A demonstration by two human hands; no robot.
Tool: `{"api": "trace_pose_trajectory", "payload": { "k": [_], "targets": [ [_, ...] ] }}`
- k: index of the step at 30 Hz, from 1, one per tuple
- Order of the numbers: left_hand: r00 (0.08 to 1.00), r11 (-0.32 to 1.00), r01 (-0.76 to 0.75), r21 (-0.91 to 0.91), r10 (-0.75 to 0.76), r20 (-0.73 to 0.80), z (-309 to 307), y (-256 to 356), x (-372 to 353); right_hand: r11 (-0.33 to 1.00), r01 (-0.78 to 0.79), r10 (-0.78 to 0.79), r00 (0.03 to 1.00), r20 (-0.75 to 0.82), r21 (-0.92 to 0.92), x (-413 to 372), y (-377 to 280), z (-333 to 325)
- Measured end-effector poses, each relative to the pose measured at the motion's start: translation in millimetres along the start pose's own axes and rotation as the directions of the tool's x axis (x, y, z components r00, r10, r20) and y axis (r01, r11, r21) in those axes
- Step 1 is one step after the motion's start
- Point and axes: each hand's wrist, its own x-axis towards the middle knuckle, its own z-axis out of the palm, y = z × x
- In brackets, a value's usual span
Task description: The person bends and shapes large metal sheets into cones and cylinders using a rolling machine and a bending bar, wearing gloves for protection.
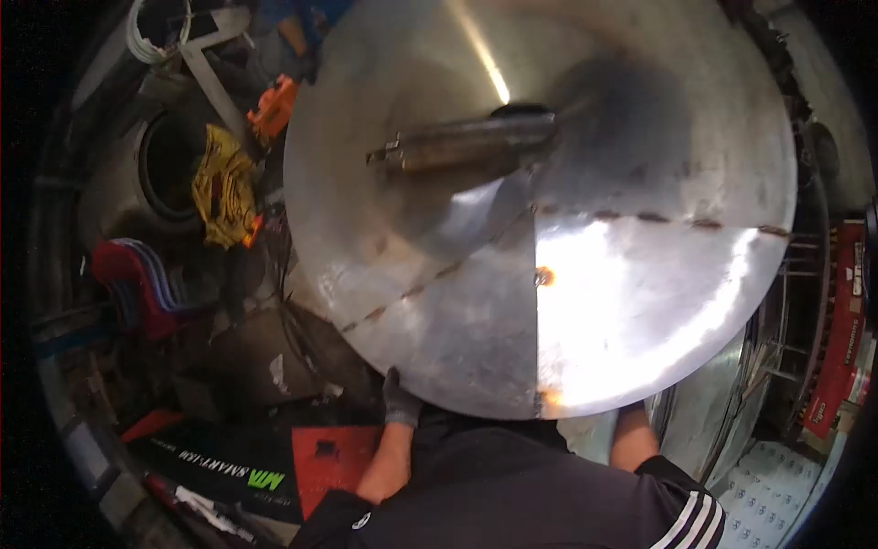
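A large round sheet-metal cone fills the middle of the head view, shiny, with brown tack welds along its seams. A metal bar or channel piece crosses near its centre, beside a dark opening. My left hand, in a dark grey glove, grips the cone's near-left rim, its thumb up at the edge and its other fingers hidden. At the near-right rim, my right hand is mostly concealed under the sheet; the forearm and a bit of dark glove show, but its fingers do not.
At left lie a black-and-red box, red stacked chairs, a yellow bag and a round metal vessel. Another person's blue clothing appears at the top. Rightward are a red box and patterned sheeting.
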Motion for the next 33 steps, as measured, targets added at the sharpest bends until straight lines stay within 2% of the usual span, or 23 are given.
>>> {"api": "trace_pose_trajectory", "payload": {
  "k": [2, 3, 4, 6, 8, 9, 10, 11, 14, 15, 16, 17, 18, 19, 20, 21, 22, 24, 25, 26, 28, 31, 33],
  "targets": [
    [0.996, 0.994, 0.057, -0.088, -0.051, 0.07, 15.6, -8.1, -16.3, 0.987, 0.151, -0.113, 0.892, -0.439, 0.053, 12.9, -31.0, -105.7],
    [0.996, 0.994, 0.053, -0.094, -0.045, 0.08, 33.0, -3.9, -38.1, 0.973, 0.221, -0.147, 0.827, -0.542, 0.073, 10.4, -45.5, -141.9],
    [0.979, 0.984, 0.173, -0.037, -0.175, -0.107, 63.6, 4.5, -60.2, 0.954, 0.284, -0.175, 0.784, -0.595, 0.093, 7.5, -56.3, -170.1],
    [0.931, 0.963, 0.268, -0.015, -0.263, -0.252, 83.9, 7.1, -61.6, 0.907, 0.344, -0.156, 0.809, -0.567, 0.241, 4.0, -71.2, -199.5],
    [0.967, 0.961, 0.253, 0.111, -0.256, 0.009, 54.1, 1.4, -49.3, 0.95, 0.191, -0.068, 0.9, -0.431, 0.249, 5.0, -58.1, -222.1],
    [0.966, 0.96, 0.255, 0.114, -0.258, 0.017, 47.1, 4.3, -38.1, 0.94, 0.022, -0.155, 0.917, -0.367, -0.342, 2.8, -35.8, -241.5],
    [0.926, 0.926, 0.377, 0.033, -0.377, 0.004, 35.2, 4.4, -30.8, 0.565, -0.121, -0.173, 0.95, -0.261, -0.816, -5.8, -24.2, -247.5],
    [0.871, 0.869, 0.491, -0.066, -0.492, -0.001, 22.7, 4.1, -31.4, 0.55, -0.118, -0.168, 0.954, -0.247, -0.827, -17.8, -24.5, -242.7],
    [0.857, 0.839, 0.516, -0.175, -0.507, 0.095, 28.7, 37.7, -45.3, 0.304, 0.056, -0.326, 0.944, -0.049, -0.951, 0.2, -61.4, -226.3],
    [0.864, 0.835, 0.501, -0.228, -0.498, 0.077, 19.6, 40.8, -35.6, 0.91, -0.134, -0.049, 0.905, -0.422, -0.393, 11.2, -85.3, -204.9],
    [0.882, 0.854, 0.469, -0.223, -0.464, 0.08, -1.8, 42.8, -18.5, 0.856, -0.231, 0.451, 0.771, -0.449, 0.463, 10.8, -99.9, -179.0],
    [0.898, 0.875, 0.439, -0.203, -0.43, 0.087, -19.1, 46.6, -11.7, 0.955, -0.213, 0.292, 0.804, -0.518, 0.207, 4.5, -100.9, -165.8],
    [0.902, 0.877, 0.43, -0.213, -0.425, 0.073, -24.8, 51.6, -12.2, 0.953, -0.187, 0.289, 0.802, -0.522, 0.239, 3.9, -123.5, -140.7],
    [0.989, 0.991, 0.129, -0.023, -0.127, 0.082, -28.6, 64.4, -16.4, 0.949, -0.161, 0.286, 0.8, -0.527, 0.271, 4.2, -146.2, -115.4],
    [0.983, 0.984, 0.171, 0.046, -0.167, -0.075, -25.9, 76.6, -13.8, 0.981, -0.185, 0.135, 0.881, -0.454, -0.066, -3.5, -135.0, -134.7],
    [0.952, 0.968, 0.23, 0.098, -0.203, -0.23, -23.6, 88.5, -10.8, 0.988, -0.13, 0.156, 0.887, -0.435, 0.089, -0.3, -111.3, -149.2],
    [0.947, 0.961, 0.258, 0.102, -0.231, -0.221, -41.7, 117.3, -8.7, 0.97, -0.07, 0.166, 0.889, -0.426, 0.232, -9.5, -122.3, -136.0],
    [0.962, 0.951, 0.254, -0.177, -0.267, -0.054, -71.9, 138.3, 12.2, 0.96, -0.236, 0.28, 0.798, -0.533, 0.15, -13.5, -189.9, -71.8],
    [0.957, 0.945, 0.274, -0.176, -0.286, -0.046, -73.2, 157.7, 11.8, 0.866, -0.218, -0.004, 0.897, -0.442, -0.45, -22.3, -187.5, -77.5],
    [0.975, 0.963, 0.197, -0.182, -0.211, -0.063, -66.0, 177.7, 7.8, 0.46, -0.095, -0.164, 0.968, -0.189, -0.883, -26.5, -202.9, -69.9],
    [0.985, 0.972, 0.132, -0.194, -0.15, -0.083, -59.7, 210.8, -3.5, 0.812, -0.096, -0.099, 0.95, -0.298, -0.576, -30.7, -243.9, -30.4],
    [0.973, 0.991, 0.082, -0.102, -0.102, -0.207, -38.6, 277.5, -23.3, 0.698, -0.11, -0.112, 0.959, -0.261, -0.707, -27.5, -286.5, 12.8],
    [0.956, 0.999, 0.03, -0.033, -0.039, -0.291, -44.6, 311.6, -32.6, 0.86, -0.199, 0.052, 0.95, -0.308, -0.469, -33.1, -290.7, 31.6]
  ]
}}
